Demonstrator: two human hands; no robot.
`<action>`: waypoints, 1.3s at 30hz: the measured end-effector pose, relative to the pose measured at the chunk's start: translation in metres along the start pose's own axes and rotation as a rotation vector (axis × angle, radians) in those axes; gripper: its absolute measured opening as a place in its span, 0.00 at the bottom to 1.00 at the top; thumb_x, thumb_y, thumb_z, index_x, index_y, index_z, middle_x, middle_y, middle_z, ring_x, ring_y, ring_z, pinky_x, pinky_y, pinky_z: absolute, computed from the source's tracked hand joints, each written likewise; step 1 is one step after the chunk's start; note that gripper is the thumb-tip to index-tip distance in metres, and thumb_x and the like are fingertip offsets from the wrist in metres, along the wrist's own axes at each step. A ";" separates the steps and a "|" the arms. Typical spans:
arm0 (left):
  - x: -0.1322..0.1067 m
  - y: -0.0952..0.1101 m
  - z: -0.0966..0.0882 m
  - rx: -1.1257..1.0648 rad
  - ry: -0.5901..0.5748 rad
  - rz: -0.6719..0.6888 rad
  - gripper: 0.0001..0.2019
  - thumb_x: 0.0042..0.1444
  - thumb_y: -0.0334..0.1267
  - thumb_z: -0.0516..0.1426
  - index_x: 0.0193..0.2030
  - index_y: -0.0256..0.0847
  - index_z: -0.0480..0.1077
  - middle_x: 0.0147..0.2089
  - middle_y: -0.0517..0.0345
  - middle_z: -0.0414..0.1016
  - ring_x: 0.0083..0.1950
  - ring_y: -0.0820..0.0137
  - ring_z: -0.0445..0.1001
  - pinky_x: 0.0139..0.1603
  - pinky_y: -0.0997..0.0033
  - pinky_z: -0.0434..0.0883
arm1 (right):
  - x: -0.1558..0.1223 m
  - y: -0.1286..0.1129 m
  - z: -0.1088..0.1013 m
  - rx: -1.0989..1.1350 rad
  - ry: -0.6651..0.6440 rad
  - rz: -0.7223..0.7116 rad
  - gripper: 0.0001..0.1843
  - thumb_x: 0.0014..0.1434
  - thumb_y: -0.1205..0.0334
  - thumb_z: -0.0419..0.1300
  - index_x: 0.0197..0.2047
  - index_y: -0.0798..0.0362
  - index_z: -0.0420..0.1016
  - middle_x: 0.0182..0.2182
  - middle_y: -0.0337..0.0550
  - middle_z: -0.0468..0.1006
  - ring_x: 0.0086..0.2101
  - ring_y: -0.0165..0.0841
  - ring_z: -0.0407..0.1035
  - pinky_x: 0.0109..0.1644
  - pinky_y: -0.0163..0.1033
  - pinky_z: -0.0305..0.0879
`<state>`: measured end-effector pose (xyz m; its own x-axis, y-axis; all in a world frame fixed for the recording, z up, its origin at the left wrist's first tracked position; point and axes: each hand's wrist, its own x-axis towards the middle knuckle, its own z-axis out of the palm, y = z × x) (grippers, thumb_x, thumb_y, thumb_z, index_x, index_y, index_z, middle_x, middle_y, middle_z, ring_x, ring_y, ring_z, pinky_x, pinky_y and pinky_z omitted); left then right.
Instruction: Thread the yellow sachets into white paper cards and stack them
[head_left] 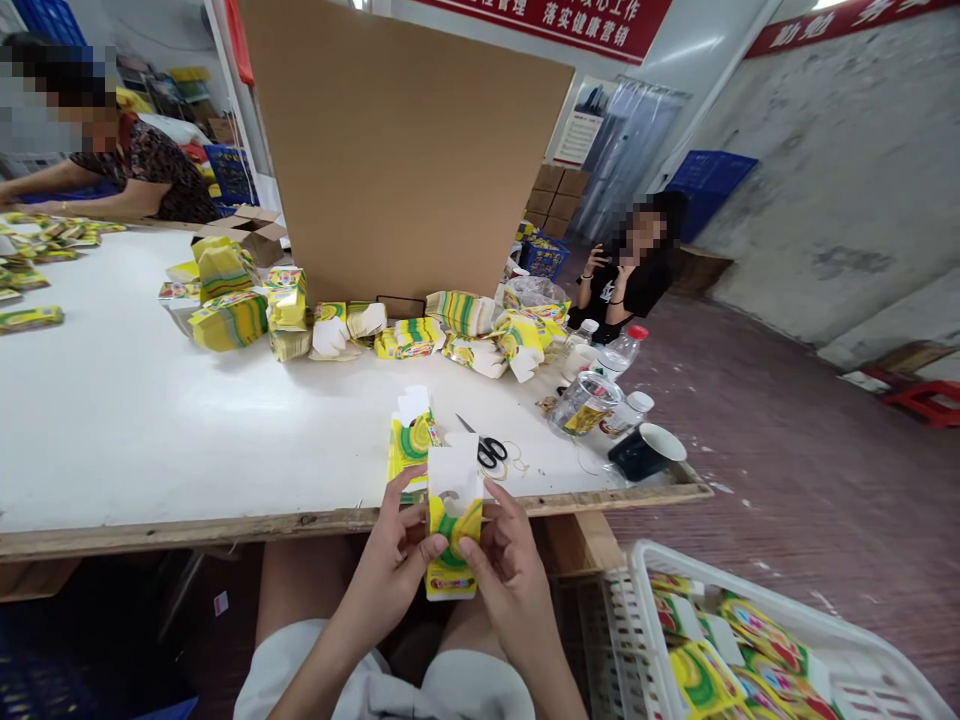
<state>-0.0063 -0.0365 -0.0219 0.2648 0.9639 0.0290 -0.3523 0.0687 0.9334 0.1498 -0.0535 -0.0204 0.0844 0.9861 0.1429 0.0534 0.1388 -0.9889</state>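
Observation:
Between my two hands I hold a small yellow and green carton (454, 535) over my lap, at the table's front edge. Its white top flap stands up, unfolded. My left hand (401, 540) grips its left side, thumb on the front. On the right side my right hand (504, 545) does the same, its thumb also pressing the front. Just behind the carton, more flat yellow cartons (412, 440) lie on the table. Black-handled scissors (489, 450) rest to their right, beside some loose rubber bands (517, 462).
Bundles of flat cartons (409, 338) line the table before a tall cardboard sheet (405, 150). A dark mug (646, 452), a clear jar (586, 403) and bottles stand at the right corner. A white basket (645, 600) holds finished-looking cartons. Two other people sit nearby.

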 end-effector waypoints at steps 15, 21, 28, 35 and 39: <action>-0.006 0.005 0.000 -0.034 -0.234 -0.029 0.15 0.58 0.38 0.62 0.52 0.45 0.66 0.46 0.53 0.80 0.47 0.66 0.78 0.44 0.73 0.70 | 0.011 -0.019 -0.020 -0.221 -0.079 -0.203 0.10 0.64 0.58 0.58 0.34 0.49 0.79 0.29 0.40 0.77 0.32 0.34 0.72 0.37 0.34 0.66; -0.005 0.004 0.002 -0.029 -0.194 -0.045 0.27 0.58 0.38 0.62 0.63 0.48 0.59 0.51 0.50 0.78 0.53 0.61 0.77 0.50 0.67 0.72 | 0.011 -0.013 -0.022 -0.167 0.019 -0.208 0.15 0.63 0.51 0.59 0.50 0.44 0.77 0.38 0.44 0.78 0.39 0.37 0.74 0.43 0.39 0.71; -0.002 0.000 0.001 0.068 -0.103 -0.053 0.21 0.59 0.39 0.61 0.58 0.44 0.66 0.55 0.46 0.77 0.55 0.58 0.76 0.52 0.65 0.73 | 0.007 -0.027 -0.027 -0.274 -0.117 0.014 0.21 0.58 0.50 0.63 0.52 0.49 0.78 0.26 0.38 0.73 0.27 0.33 0.68 0.33 0.36 0.68; -0.002 0.003 0.004 -0.086 -0.107 -0.109 0.23 0.55 0.39 0.64 0.57 0.42 0.66 0.48 0.47 0.81 0.48 0.59 0.79 0.47 0.66 0.74 | 0.006 -0.017 -0.016 -0.318 -0.068 0.050 0.18 0.56 0.53 0.63 0.49 0.49 0.74 0.16 0.28 0.64 0.19 0.29 0.60 0.26 0.32 0.62; -0.001 0.005 0.006 -0.170 -0.078 -0.121 0.22 0.52 0.37 0.66 0.53 0.42 0.68 0.43 0.51 0.83 0.42 0.62 0.81 0.42 0.68 0.75 | 0.007 -0.018 -0.017 -0.333 -0.036 0.026 0.18 0.58 0.51 0.63 0.49 0.50 0.77 0.19 0.34 0.72 0.22 0.31 0.66 0.28 0.33 0.64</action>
<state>-0.0025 -0.0383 -0.0153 0.3809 0.9235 -0.0461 -0.4581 0.2318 0.8582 0.1668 -0.0505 -0.0011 0.0551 0.9923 0.1107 0.3741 0.0823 -0.9237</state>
